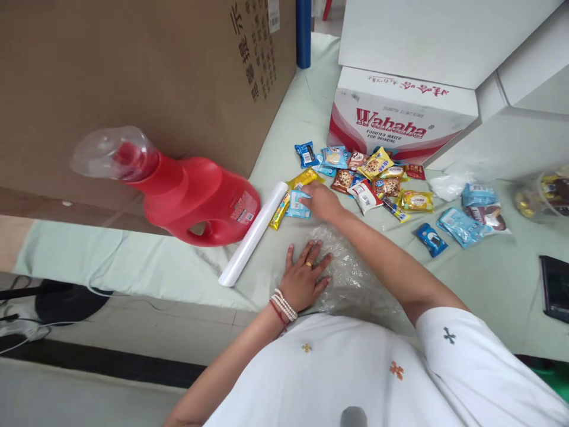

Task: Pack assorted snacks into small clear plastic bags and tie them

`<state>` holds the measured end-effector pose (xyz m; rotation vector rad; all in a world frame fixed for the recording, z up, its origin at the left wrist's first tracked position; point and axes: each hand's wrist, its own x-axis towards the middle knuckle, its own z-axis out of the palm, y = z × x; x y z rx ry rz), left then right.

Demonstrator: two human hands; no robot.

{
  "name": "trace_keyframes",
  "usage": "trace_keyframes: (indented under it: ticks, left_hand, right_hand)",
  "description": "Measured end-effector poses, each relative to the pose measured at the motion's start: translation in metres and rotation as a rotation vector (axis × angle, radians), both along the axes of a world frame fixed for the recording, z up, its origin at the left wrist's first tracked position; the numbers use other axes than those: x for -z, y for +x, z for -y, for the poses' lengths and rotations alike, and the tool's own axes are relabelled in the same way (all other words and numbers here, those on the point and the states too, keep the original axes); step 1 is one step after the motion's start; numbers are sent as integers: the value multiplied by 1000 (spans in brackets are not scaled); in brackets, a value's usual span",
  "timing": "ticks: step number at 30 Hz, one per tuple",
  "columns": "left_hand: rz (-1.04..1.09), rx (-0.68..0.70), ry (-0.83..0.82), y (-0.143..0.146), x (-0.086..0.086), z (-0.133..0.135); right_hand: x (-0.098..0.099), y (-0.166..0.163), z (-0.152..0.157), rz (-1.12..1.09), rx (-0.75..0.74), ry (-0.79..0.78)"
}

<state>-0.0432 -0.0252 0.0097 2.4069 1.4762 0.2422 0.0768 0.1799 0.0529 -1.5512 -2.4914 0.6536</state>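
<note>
My right hand (pixel 325 202) reaches across from the right, its fingers closed on the edge of a light blue snack packet (pixel 297 204). Yellow snack packets (pixel 279 210) lie beside and behind that packet, next to a white plastic roll (pixel 253 236). Flat on the table, fingers spread, my left hand (pixel 306 274) rests at the edge of crumpled clear plastic film (pixel 351 267). A loose pile of small wrapped snacks (pixel 377 178) sits beyond my right hand, in brown, yellow, blue and white wrappers.
A red jug (pixel 200 198) lies on its side at the left, against a large brown carton (pixel 146 71). Behind the snacks stands a Wahaha water box (pixel 400 115). At the right are more blue packets (pixel 462 225), a clear tub (pixel 544 193) and a dark device (pixel 555 287).
</note>
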Motion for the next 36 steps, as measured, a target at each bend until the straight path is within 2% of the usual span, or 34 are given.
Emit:
trace_keyframes:
  ticks: [5, 8, 11, 14, 15, 17, 19, 22, 26, 29, 31, 33, 36]
  left_hand:
    - [2, -5, 16, 0, 3, 1]
    - [-1, -10, 23, 0, 4, 1]
    - [8, -14, 36, 0, 3, 1]
    - [22, -3, 46, -1, 3, 1]
    - [26, 1, 47, -1, 3, 1]
    - [29, 2, 44, -1, 3, 1]
    - [28, -3, 40, -1, 3, 1]
    - [22, -8, 41, -1, 3, 2]
    - [21, -10, 47, -1, 3, 2]
    - [29, -11, 51, -1, 3, 2]
    - [30, -15, 47, -1, 3, 1]
    - [30, -13, 44, -1, 3, 1]
    - [25, -11, 52, 0, 3, 1]
  right_hand:
    - [24, -28, 31, 111, 50, 162]
    - [27, -27, 41, 133, 87, 74]
    - [18, -10, 39, 107, 35, -119]
    - [-1, 24, 15, -61, -103, -230]
    - [-8, 36, 1, -137, -125, -202]
    - [-21, 52, -38, -243, -111, -42]
    - [-26, 56, -79, -224, -88, 108]
    - [-24, 52, -124, -6, -116, 87]
    - [-27, 76, -132, 305, 2, 40]
    - [-46, 112, -125, 299, 87, 67]
    - [-59, 124, -126, 276, 75, 69]
    - [-63, 117, -131, 250, 35, 88]
    - [-50, 79, -141, 220, 39, 124]
